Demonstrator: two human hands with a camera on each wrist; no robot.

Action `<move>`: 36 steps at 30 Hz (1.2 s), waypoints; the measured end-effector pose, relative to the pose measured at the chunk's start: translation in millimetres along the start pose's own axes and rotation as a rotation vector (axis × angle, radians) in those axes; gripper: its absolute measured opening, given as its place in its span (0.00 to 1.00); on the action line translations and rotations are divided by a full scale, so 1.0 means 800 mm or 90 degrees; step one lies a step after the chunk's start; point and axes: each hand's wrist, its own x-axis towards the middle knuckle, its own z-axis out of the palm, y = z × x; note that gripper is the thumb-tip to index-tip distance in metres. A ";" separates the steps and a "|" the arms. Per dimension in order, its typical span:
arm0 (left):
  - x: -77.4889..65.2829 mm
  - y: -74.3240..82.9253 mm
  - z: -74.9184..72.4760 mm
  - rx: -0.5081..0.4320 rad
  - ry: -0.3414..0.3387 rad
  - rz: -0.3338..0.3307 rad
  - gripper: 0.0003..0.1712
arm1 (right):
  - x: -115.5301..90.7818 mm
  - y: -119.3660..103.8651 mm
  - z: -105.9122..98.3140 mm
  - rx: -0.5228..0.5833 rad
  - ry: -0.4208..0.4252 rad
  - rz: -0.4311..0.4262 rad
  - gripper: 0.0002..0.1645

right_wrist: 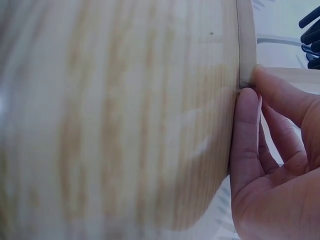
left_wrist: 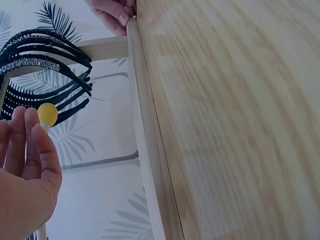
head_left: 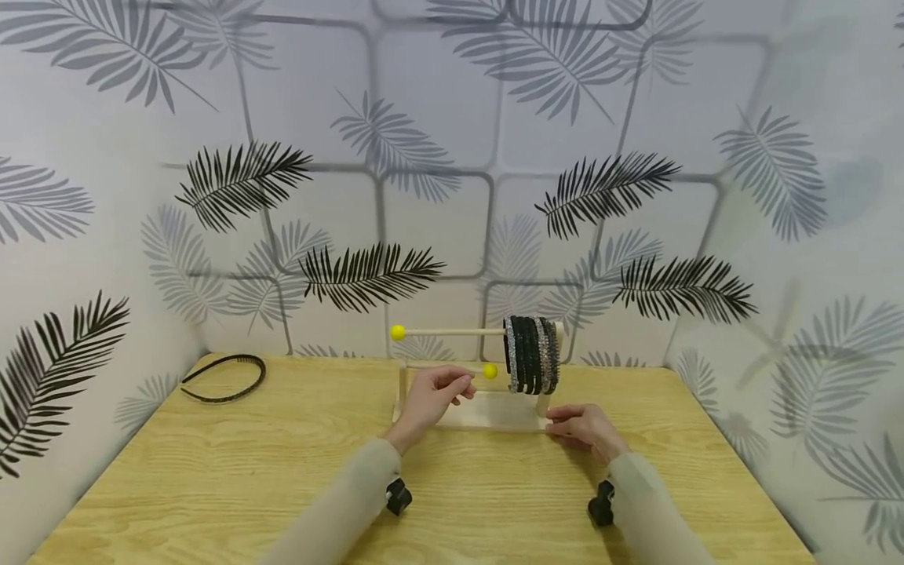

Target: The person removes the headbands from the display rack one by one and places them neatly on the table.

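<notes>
A pale wooden headband stand (head_left: 487, 420) has two rods with yellow ball ends. Several black and glittery headbands (head_left: 533, 355) hang together at the right end of its upper rod. My left hand (head_left: 439, 392) is in front of the lower rod, its loosely bent fingers (left_wrist: 32, 145) just beside the yellow ball (left_wrist: 48, 114) and holding nothing. At the stand's right front corner, my right hand (head_left: 585, 428) pinches the base between thumb and fingers (right_wrist: 280, 95). The base rests on the table.
A black headband (head_left: 226, 378) with a toothed-looking band lies at the table's back left. The wood-grain table (head_left: 212, 471) ends against a leaf-patterned wall (head_left: 438, 220). The upper rod's yellow ball (head_left: 398, 333) sticks out to the left.
</notes>
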 end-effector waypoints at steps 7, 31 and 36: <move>0.002 0.002 0.015 0.003 -0.018 -0.010 0.18 | -0.001 0.000 -0.001 0.002 -0.006 0.004 0.22; 0.015 0.023 0.063 -0.042 -0.035 -0.014 0.23 | -0.002 0.001 0.000 0.006 -0.008 0.001 0.22; 0.018 0.021 0.071 -0.020 -0.033 0.002 0.19 | -0.001 0.001 0.001 0.003 -0.006 0.004 0.22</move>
